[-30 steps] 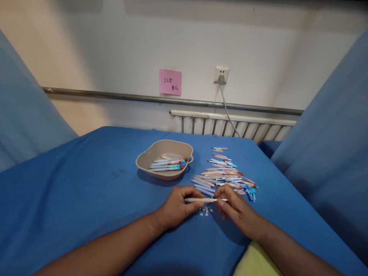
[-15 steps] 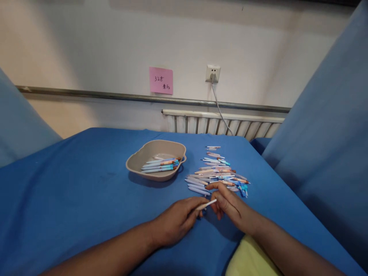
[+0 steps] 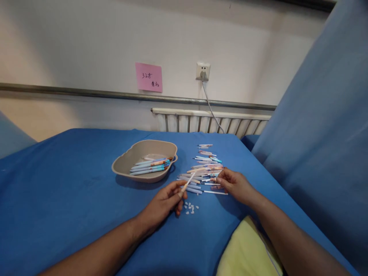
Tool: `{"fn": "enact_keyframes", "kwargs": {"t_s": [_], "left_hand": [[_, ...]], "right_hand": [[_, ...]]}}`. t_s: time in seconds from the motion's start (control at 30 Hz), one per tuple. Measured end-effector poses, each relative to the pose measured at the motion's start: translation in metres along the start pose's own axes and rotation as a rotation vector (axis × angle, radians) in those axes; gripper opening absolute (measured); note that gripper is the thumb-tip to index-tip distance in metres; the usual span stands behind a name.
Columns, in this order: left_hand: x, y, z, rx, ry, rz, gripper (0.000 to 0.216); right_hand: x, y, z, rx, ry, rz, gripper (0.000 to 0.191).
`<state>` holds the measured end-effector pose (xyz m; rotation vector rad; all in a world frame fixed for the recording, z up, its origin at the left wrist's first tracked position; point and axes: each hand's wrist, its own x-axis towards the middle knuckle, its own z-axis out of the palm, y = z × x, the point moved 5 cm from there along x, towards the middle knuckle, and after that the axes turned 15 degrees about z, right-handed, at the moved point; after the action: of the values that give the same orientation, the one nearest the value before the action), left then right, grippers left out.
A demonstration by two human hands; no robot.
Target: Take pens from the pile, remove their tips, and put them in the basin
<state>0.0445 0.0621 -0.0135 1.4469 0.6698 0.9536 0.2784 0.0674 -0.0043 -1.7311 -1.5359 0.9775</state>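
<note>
My left hand (image 3: 168, 199) pinches a pen piece (image 3: 187, 184), a peach-coloured barrel with a white refill sticking out toward the upper right. At the right edge of the spread-out pen parts (image 3: 198, 178), my right hand (image 3: 237, 187) has its thumb and fingers closed together. Its fingertips touch a patterned pen barrel (image 3: 214, 179), but whether they grip it is unclear. Single white refills (image 3: 215, 192) lie just in front. Small white pieces (image 3: 192, 207) are scattered on the blue cloth beside my left fingers.
A beige basin (image 3: 120, 166) holding several pens stands left of the parts. Blue cloth (image 3: 71, 199) covers the table. A yellow cloth (image 3: 247, 249) lies near my right forearm. Behind are a white radiator (image 3: 184, 122) and a plugged-in socket (image 3: 202, 71); a blue curtain (image 3: 310, 107) hangs at right.
My hands have moved apart: the right went outward to the pen parts, while the left keeps the pen piece, now tipped more upright. The small white pieces have come into sight. The view shifted slightly.
</note>
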Motion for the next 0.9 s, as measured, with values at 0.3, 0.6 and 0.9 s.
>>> {"fn": "enact_keyframes", "kwargs": {"t_s": [0.3,0.6,0.9], "left_hand": [[0.005,-0.003,-0.010,-0.060,0.073,-0.035,0.035],[0.005,-0.004,-0.010,-0.065,0.064,-0.036,0.036],[0.004,-0.006,-0.010,-0.047,0.064,-0.040,0.039]], "right_hand": [[0.010,0.011,-0.044,-0.473,0.212,0.027,0.019],[-0.003,0.001,-0.005,-0.602,-0.063,-0.118,0.015],[-0.007,-0.008,-0.002,-0.747,0.040,-0.101,0.013]]}}
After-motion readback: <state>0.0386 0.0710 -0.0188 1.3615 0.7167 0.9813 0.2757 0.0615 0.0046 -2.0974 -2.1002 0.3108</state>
